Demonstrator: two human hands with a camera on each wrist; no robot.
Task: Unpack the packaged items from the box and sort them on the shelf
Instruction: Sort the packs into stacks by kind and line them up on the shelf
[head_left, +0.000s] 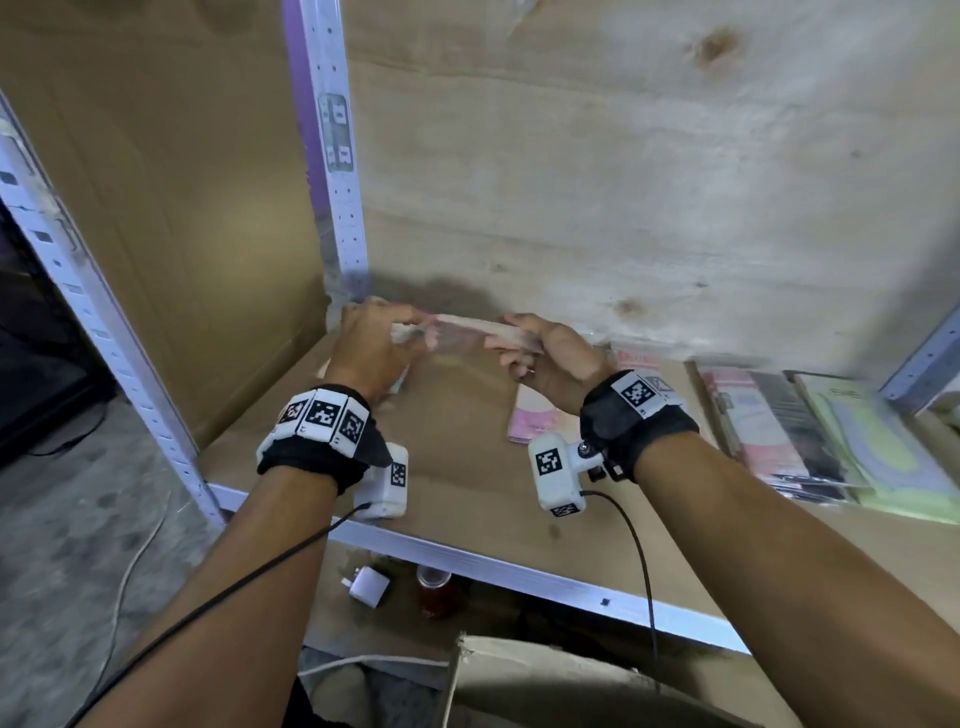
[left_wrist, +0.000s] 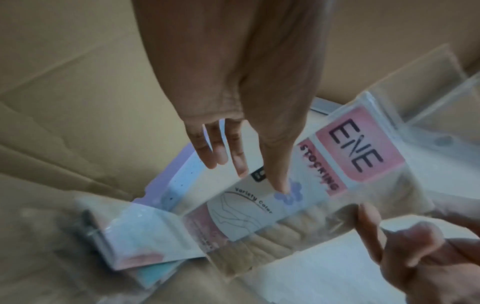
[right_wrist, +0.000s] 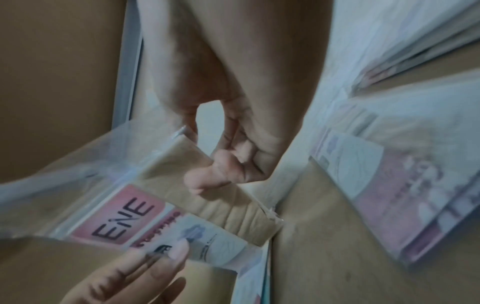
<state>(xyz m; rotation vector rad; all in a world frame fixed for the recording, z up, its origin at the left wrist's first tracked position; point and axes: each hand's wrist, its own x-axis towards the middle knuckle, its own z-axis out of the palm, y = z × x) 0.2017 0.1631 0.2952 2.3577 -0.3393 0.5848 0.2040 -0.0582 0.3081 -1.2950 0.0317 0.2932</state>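
Over the shelf (head_left: 457, 457), near its back left corner, the stocking packet (left_wrist: 361, 156) is pinched by the right hand (head_left: 545, 356); the left hand (head_left: 371, 343) touches it with straight fingers. Best to lay it flat, edges lined up

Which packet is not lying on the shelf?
The beige packet: the right hand pinches one end and the left hand touches the other, so it hangs above the shelf. The other packets lie flat on it.
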